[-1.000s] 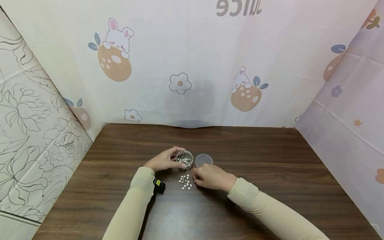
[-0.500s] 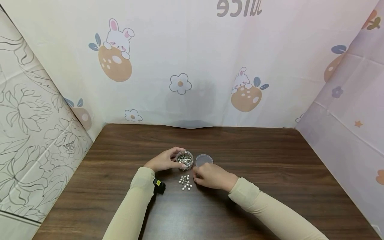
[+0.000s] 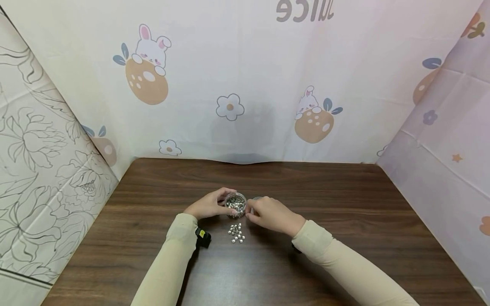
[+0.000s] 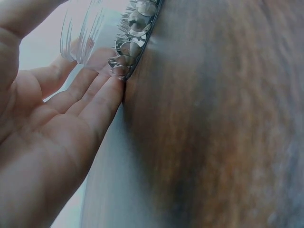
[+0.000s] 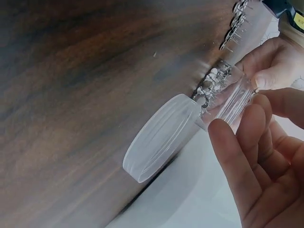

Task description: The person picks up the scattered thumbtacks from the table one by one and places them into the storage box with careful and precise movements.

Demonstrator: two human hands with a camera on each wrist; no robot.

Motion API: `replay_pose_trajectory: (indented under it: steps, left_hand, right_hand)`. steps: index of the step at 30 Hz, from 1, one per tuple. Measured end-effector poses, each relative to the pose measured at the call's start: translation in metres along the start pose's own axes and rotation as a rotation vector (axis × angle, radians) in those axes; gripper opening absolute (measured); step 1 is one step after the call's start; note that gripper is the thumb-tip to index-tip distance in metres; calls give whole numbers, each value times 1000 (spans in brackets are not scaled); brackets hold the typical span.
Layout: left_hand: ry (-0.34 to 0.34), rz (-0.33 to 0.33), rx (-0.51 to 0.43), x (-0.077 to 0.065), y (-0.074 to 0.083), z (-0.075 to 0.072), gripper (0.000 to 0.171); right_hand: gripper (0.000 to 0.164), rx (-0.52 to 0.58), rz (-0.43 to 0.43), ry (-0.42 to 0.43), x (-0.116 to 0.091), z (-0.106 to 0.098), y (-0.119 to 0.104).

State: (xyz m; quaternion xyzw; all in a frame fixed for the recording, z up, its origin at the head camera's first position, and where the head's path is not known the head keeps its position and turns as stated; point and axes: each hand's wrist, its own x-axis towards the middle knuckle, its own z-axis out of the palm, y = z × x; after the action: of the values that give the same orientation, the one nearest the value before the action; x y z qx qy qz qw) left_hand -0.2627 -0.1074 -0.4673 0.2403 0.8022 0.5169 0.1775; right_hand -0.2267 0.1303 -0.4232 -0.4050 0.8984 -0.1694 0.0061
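Note:
A clear round plastic jar (image 5: 234, 105) holds many silver thumbtacks (image 3: 235, 205). My left hand (image 3: 209, 205) curves round the jar's left side, thumb in front and fingers behind. At the jar's right rim is my right hand (image 3: 274, 216), its thumb and forefinger pinched together. A small shiny tack (image 5: 257, 90) shows at those fingertips in the right wrist view, mostly covered by them. Several loose thumbtacks (image 3: 236, 233) lie in a small pile before the jar. The clear lid (image 5: 161, 137) lies beside the jar, mostly hidden by my right hand in the head view.
The dark wood table (image 3: 329, 191) extends round both hands. Behind it hangs a printed curtain (image 3: 260, 76), with more patterned cloth at both sides. A black wrist device (image 3: 203, 237) sits at my left wrist, close to the loose tacks.
My right hand has moved up from beside the loose tacks to the jar's right rim, and now covers most of the lid. The left hand and jar have stayed put.

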Motion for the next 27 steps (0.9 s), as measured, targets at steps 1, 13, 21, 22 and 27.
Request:
replay_pose_trajectory:
  steps: [1, 13, 21, 22, 27]
  left_hand:
    - [-6, 2, -8, -2, 5, 0, 64]
    - [-35, -1, -16, -12, 27, -3, 65]
    - [-51, -5, -7, -12, 28, -4, 65]
    - [-53, -8, -6, -11, 27, -4, 66]
    - [-42, -19, -10, -5, 11, -2, 67]
  right_hand:
    - [5, 3, -3, 7, 1, 0, 0]
    - [6, -8, 22, 73, 11, 2, 2]
    - [6, -15, 59, 90, 23, 1, 4]
    - [6, -13, 61, 88, 24, 1, 4]
    - [7, -11, 67, 77, 29, 3, 5]
